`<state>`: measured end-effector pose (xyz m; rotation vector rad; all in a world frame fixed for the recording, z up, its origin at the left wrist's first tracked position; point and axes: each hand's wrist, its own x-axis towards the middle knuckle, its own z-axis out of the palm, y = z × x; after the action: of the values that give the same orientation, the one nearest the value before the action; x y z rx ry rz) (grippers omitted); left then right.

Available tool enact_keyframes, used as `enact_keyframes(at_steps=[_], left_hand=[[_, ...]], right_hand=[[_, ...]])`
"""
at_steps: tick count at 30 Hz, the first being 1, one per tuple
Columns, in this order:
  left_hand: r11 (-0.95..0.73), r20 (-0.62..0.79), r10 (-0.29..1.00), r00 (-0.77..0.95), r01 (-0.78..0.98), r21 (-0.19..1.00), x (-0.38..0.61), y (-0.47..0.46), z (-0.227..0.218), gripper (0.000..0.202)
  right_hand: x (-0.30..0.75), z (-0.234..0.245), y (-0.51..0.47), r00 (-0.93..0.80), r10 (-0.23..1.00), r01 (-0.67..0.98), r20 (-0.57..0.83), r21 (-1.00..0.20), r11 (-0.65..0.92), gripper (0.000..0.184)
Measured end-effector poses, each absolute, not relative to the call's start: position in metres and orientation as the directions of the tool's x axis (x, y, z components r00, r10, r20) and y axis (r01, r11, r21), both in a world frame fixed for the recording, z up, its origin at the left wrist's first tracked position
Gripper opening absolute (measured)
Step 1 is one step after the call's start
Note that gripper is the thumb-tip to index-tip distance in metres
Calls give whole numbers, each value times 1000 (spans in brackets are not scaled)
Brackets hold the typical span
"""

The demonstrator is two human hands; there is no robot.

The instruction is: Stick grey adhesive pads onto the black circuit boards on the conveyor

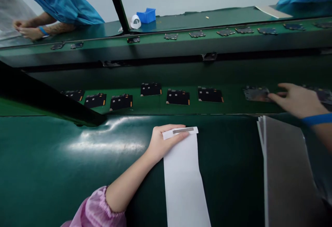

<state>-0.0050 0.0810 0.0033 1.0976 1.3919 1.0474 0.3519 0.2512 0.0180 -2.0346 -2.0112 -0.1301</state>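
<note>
My left hand [163, 140] rests on the green table and pinches the top end of a long white paper strip [184, 182], which carries a small grey sticker [183, 130] at its upper edge. My right hand [295, 100] reaches over the near conveyor belt [233, 106], fingers stretched out onto a dark circuit board [255, 93]. A blue band circles that wrist. Several more dark boards, such as a board [177, 97] in the middle, lie in a row along the belt to the left.
A stack of grey sheets [285, 171] lies at the right on the table. A black frame bar [44, 99] crosses at the left. The far belt [181, 42] carries more boards. Another person's hands [26, 30] work at the far left, by a blue bin [146, 15].
</note>
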Motion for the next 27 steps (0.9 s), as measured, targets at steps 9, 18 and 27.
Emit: enact_keyframes(at_steps=[9,18,27], left_hand=[[77,-75,997,-24,97,992,-5,80,-1,17],[64,-64,998,-6,92,994,-4,81,0,14],[161,-155,986,-59,128,979,-3,81,3,16]], right_hand=[[190,35,125,-591,749,556,299,-521,647,27],[186,25,119,-590,689,588,421,-360,724,30],[259,33,213,-444,831,686,335,-470,556,25]])
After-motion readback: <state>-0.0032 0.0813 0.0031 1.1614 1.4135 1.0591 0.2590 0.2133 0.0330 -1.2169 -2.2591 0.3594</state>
